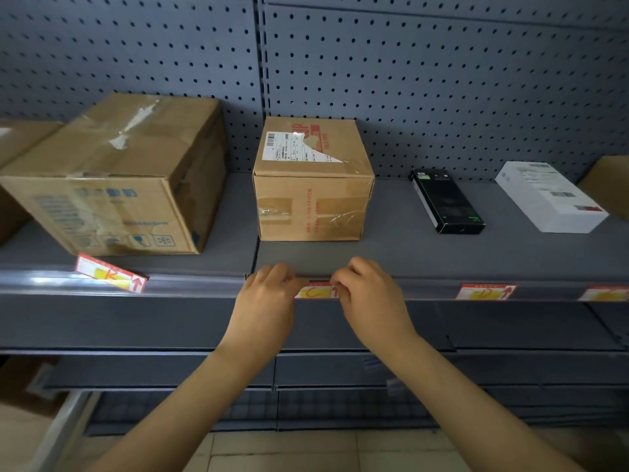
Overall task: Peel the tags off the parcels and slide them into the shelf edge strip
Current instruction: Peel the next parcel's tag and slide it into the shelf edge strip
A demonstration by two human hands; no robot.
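Observation:
A red-and-yellow tag [315, 291] sits in the clear shelf edge strip [190, 284] below the small cardboard parcel [311, 180]. My left hand [269, 294] pinches the tag's left end with curled fingers. My right hand [366, 294] pinches its right end. Another tag [110, 272] lies tilted, half out of the strip, below the large cardboard parcel [115, 175]. Two more tags [486, 291] [604, 294] sit flat in the strip to the right, under a black box [446, 201] and a white box [549, 197].
A grey pegboard wall [442, 80] backs the shelf. Parts of other cardboard boxes show at the far left [20, 141] and far right [609, 185]. Lower grey shelves [340, 369] run beneath my arms, and tiled floor [289, 451] lies below.

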